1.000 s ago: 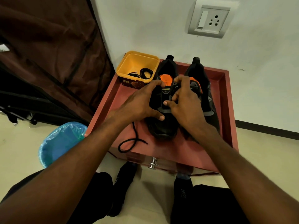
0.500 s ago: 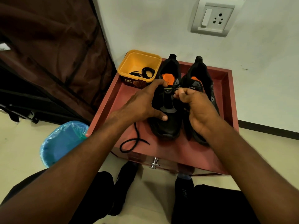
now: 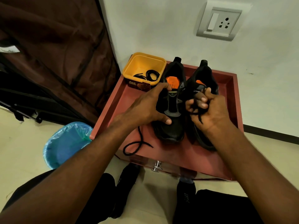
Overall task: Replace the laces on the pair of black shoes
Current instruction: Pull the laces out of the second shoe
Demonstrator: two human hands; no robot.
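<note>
Two black shoes stand side by side on a reddish-brown wooden tray, toes toward you and heels toward the tray's far edge. The left shoe (image 3: 171, 110) is matte black with a grey strip down its middle and an orange insole showing in its opening; its eyelets carry no lace. The right shoe (image 3: 200, 88) looks the same, with a grey tongue bearing small white lettering, and your hand hides much of it.

Your left hand (image 3: 145, 107) grips the left shoe from its outer side, fingers curled over the tongue and thumb pressed on the toe area. Your right hand (image 3: 210, 110) is held over the right shoe, fingers curled and bunched, pinching a thin black lace (image 3: 199, 116) whose short end hangs across your palm.

A second black lace (image 3: 137, 144), a round cord, lies loose in a loop near the tray's (image 3: 113, 102) front left corner. At the far left corner sits one square yellow plastic tub (image 3: 144, 70) holding coiled black laces (image 3: 150, 75); I cannot tell how many.

The tray has raised edges.
</note>
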